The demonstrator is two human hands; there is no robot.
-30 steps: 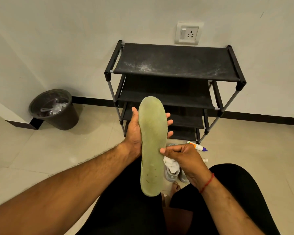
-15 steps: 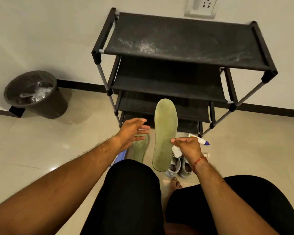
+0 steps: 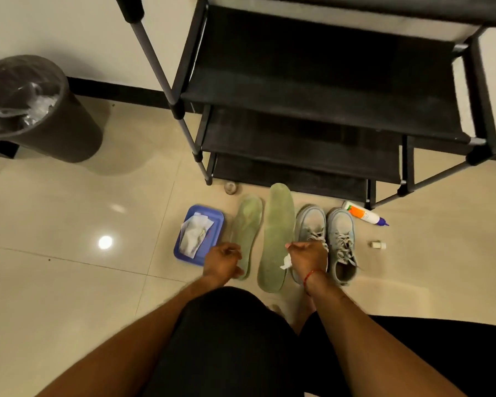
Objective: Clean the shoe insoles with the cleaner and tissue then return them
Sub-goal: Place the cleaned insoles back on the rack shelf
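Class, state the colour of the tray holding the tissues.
The tray is blue; the head view shows it best.

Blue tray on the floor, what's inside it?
Crumpled white tissues lie in the blue tray. The left hand covers its near right corner, and whatever is under the tissues is hidden.

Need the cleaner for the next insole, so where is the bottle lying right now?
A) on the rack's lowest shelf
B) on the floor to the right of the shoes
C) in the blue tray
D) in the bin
B: the cleaner bottle lies on its side on the floor, right of the shoes and close to the rack.
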